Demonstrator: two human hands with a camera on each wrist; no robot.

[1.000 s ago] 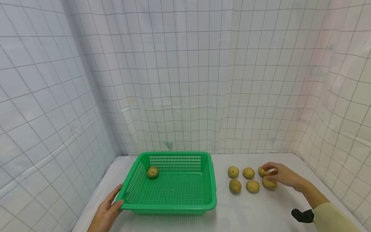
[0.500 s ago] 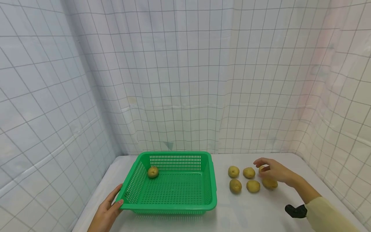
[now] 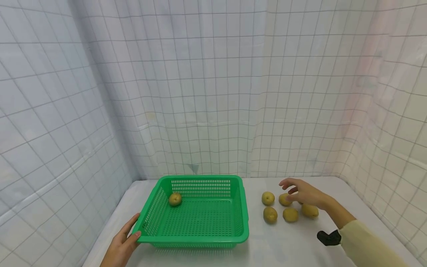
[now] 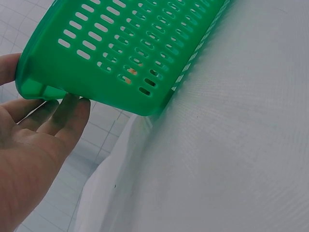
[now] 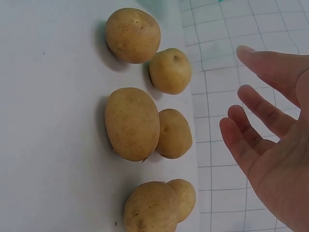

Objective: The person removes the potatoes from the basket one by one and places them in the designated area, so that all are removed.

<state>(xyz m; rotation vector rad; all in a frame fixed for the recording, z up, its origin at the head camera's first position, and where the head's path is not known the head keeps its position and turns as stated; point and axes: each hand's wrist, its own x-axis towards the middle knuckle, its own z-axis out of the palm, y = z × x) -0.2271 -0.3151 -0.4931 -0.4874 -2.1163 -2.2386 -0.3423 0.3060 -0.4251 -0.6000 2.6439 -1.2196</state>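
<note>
My left hand (image 3: 121,243) holds the near-left corner of a green plastic basket (image 3: 197,240), thumb on the rim and fingers beneath it, as the left wrist view shows. A single potato (image 3: 175,199) lies inside, near the basket's back-left corner. To the right of the basket, several potatoes sit in two rows, among them a front-row potato (image 3: 290,214) and a back-left potato (image 3: 268,198). My right hand (image 3: 305,193) hovers over the back row with its fingers spread loosely, holding nothing. It partly hides a back-row potato (image 3: 284,199). In the right wrist view, potatoes (image 5: 132,124) lie apart from the hand.
A white-covered table (image 3: 267,248) carries everything. White grid-patterned curtains (image 3: 207,111) enclose it at the back and on both sides. A black object (image 3: 329,238) is attached beside the right sleeve (image 3: 363,241).
My right hand has moved left and slightly up, from the rightmost potatoes to over the middle of the back row. The left hand and the basket have stayed in place.
</note>
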